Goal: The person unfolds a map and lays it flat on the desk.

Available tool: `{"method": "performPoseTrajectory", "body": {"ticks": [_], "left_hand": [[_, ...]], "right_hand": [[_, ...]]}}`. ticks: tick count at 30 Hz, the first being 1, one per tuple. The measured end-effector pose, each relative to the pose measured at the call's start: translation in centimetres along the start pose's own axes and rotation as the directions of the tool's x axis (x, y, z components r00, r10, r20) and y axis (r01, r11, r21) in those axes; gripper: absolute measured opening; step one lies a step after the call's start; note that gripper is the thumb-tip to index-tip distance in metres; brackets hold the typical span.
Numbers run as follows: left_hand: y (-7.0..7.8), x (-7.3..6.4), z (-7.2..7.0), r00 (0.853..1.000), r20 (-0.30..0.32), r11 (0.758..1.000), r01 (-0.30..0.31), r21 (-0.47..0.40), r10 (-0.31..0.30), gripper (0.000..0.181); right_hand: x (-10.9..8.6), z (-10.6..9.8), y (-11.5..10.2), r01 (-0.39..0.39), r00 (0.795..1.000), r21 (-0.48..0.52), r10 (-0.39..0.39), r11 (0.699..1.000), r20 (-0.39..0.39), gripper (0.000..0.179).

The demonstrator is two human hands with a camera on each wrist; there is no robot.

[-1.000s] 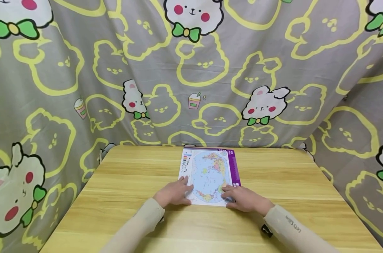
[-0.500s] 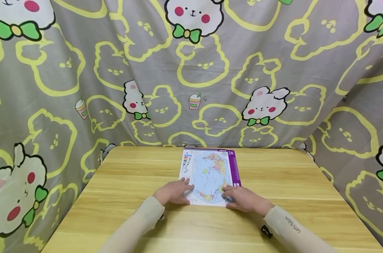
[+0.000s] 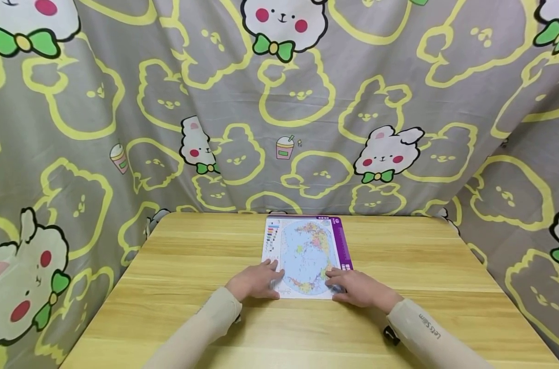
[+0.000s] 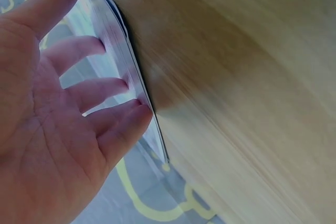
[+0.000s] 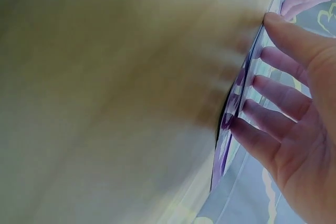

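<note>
A flat printed world map (image 3: 302,256) with a purple border along its right side lies on the wooden table. My left hand (image 3: 254,282) rests on the map's near left corner, its fingers spread. On the near right part lies my right hand (image 3: 360,288), fingers also spread and fairly straight. In the left wrist view, the fingertips of my left hand (image 4: 47,119) touch the glossy map surface (image 4: 113,40). From the right wrist, my right hand (image 5: 299,108) touches the map near its purple border (image 5: 223,153), where layered edges stand slightly apart. Neither hand grips anything.
The light wooden table (image 3: 192,241) spreads around the map on both sides. A grey curtain (image 3: 316,138) with rabbit and yellow outline prints hangs behind the table and along both sides. Dark bands, partly hidden, show under both wrists.
Both hands stay on the map in nearly the same pose. The map and hands shift only very slightly in the head view.
</note>
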State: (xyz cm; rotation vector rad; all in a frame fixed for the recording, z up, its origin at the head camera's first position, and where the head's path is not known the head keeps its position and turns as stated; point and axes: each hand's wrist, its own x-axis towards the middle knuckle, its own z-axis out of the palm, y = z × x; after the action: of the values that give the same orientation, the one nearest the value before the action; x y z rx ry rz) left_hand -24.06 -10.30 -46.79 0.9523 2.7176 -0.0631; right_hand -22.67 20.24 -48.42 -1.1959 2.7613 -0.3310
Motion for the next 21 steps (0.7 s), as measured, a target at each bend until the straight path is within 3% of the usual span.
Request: {"method": "performPoseTrajectory", "body": {"ticks": [8, 14, 21], "left_hand": [[0.27, -0.04, 0.00, 1.000, -0.006, 0.999, -0.018, 0.031, 0.019, 0.066], [0.23, 0.10, 0.22, 1.000, -0.012, 0.999, -0.023, -0.026, 0.023, 0.064], [0.52, -0.13, 0.02, 1.000, -0.007, 0.997, -0.024, -0.074, 0.024, 0.065]], "right_hand": [[-0.28, -0.32, 0.12, 0.017, 1.000, -0.025, -0.017, 1.000, -0.012, 0.040], [-0.49, -0.29, 0.42, 0.023, 0.999, -0.065, -0.026, 0.998, -0.041, 0.039], [-0.59, -0.47, 0.58, 0.006, 1.000, -0.053, -0.006, 0.999, -0.016, 0.041]]}}
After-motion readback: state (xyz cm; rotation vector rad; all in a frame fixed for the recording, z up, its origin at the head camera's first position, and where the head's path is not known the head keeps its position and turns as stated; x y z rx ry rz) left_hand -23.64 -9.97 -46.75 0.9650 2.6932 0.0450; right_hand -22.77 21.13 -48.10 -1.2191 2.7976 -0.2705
